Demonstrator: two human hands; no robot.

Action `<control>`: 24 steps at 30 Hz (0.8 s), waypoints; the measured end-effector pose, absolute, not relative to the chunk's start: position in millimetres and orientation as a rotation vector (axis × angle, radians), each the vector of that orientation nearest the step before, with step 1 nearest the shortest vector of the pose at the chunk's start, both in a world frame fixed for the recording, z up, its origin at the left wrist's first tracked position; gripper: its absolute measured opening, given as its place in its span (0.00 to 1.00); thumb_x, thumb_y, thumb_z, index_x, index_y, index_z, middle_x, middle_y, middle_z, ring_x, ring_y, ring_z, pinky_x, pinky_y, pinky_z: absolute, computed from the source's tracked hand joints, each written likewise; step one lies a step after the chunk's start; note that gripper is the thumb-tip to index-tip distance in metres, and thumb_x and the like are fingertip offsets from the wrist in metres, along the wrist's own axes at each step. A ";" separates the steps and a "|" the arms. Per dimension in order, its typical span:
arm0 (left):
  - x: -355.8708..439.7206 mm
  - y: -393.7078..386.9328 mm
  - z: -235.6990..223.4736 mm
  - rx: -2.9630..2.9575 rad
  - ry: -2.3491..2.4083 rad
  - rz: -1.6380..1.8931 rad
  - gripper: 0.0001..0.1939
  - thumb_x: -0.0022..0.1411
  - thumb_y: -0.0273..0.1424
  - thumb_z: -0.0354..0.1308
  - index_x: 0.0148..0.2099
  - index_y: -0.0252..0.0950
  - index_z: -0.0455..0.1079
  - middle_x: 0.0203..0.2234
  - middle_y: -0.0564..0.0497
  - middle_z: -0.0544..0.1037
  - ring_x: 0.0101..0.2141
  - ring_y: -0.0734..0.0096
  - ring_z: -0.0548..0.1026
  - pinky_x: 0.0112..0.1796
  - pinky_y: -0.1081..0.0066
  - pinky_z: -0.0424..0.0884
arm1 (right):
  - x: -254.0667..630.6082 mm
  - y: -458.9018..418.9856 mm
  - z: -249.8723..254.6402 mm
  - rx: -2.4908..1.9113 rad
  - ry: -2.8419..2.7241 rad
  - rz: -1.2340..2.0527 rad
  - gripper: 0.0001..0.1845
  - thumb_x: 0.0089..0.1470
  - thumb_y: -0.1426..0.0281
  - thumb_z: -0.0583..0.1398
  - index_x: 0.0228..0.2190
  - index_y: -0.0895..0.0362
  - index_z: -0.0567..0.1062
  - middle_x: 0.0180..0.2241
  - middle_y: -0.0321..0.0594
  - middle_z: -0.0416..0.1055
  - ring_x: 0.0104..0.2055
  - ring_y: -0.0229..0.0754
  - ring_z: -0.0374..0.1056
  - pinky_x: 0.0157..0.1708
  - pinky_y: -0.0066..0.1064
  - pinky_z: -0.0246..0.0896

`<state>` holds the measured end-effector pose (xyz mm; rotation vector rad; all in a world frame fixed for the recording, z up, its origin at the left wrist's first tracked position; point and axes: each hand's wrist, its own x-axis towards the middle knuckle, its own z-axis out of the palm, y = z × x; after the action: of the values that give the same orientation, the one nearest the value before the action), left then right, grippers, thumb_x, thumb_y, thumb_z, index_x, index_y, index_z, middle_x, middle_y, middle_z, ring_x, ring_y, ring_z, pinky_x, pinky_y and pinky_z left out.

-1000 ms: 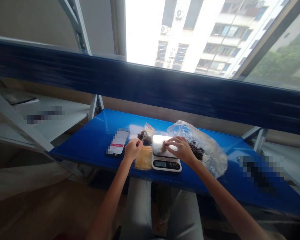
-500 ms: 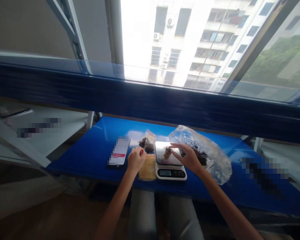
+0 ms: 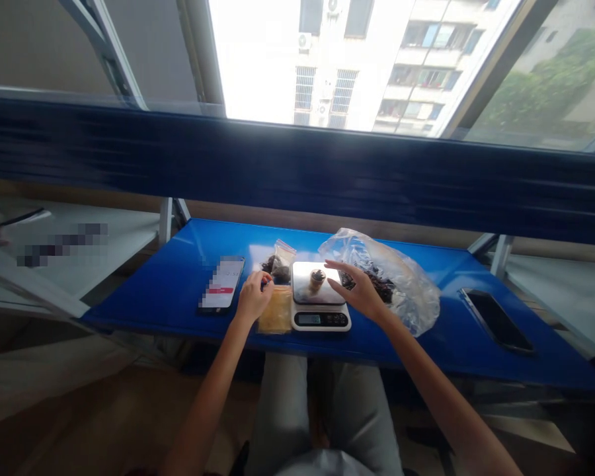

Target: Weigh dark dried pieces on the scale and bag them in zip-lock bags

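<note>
A white kitchen scale point(image 3: 322, 322) with a metal top and a lit display stands in front of me. On its plate sits a small tan cup point(image 3: 317, 283) with dark dried pieces at its top. My right hand point(image 3: 359, 291) hovers over the plate's right side, thumb and fingers apart, holding nothing and clear of the cup. Left of the scale, my left hand point(image 3: 254, 296) has its fingers closed; a small red bit shows at the fingertips, too small to name. That hand is beside a stack of yellowish flat packets point(image 3: 274, 312).
A large clear plastic bag point(image 3: 419, 301) of dark dried pieces lies right of the scale. Behind the packets is a small zip bag point(image 3: 283, 259) with dark contents. One phone point(image 3: 223, 285) lies at left, another point(image 3: 498, 320) at right, on the blue table point(image 3: 143, 291).
My right hand has let go of the cup and drawn back to its right. The cup stays on the scale. The camera view has shifted, so everything on the table appears higher and further left.
</note>
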<state>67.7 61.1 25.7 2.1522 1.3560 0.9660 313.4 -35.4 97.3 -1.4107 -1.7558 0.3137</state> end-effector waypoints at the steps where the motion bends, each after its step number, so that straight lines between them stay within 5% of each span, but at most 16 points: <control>1: 66.7 61.7 24.4 2.156 1.345 0.989 0.04 0.60 0.31 0.49 0.34 0.39 0.64 0.33 0.48 0.72 0.38 0.63 0.71 0.40 0.66 0.66 | 314.4 -34.3 98.3 -1.406 -1.765 0.308 0.20 0.55 0.66 0.59 0.51 0.52 0.72 0.49 0.43 0.75 0.52 0.48 0.69 0.54 0.44 0.61; 7: 62.1 60.2 21.7 2.135 1.358 0.996 0.06 0.61 0.32 0.48 0.33 0.39 0.64 0.32 0.49 0.71 0.36 0.63 0.71 0.39 0.65 0.66 | 324.1 -14.7 99.4 -1.388 -1.818 0.238 0.15 0.55 0.67 0.60 0.45 0.51 0.75 0.37 0.38 0.80 0.43 0.47 0.74 0.59 0.50 0.51; 13: 60.0 55.0 26.8 2.102 1.356 0.952 0.08 0.62 0.32 0.47 0.34 0.38 0.66 0.33 0.49 0.71 0.36 0.65 0.71 0.39 0.66 0.67 | 346.7 8.6 90.6 -1.407 -1.782 0.198 0.14 0.51 0.65 0.61 0.41 0.52 0.78 0.35 0.39 0.80 0.41 0.49 0.75 0.46 0.43 0.66; 24: 58.1 71.2 22.0 2.064 1.357 0.913 0.11 0.61 0.35 0.48 0.32 0.38 0.68 0.30 0.50 0.72 0.34 0.67 0.70 0.36 0.68 0.65 | 388.2 -7.5 56.6 -1.662 -1.812 0.265 0.18 0.50 0.63 0.62 0.44 0.53 0.77 0.41 0.44 0.78 0.45 0.53 0.73 0.46 0.44 0.67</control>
<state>58.1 71.2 22.0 2.0635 1.3566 0.9129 388.2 -7.5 56.6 -1.6618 -1.8122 0.2647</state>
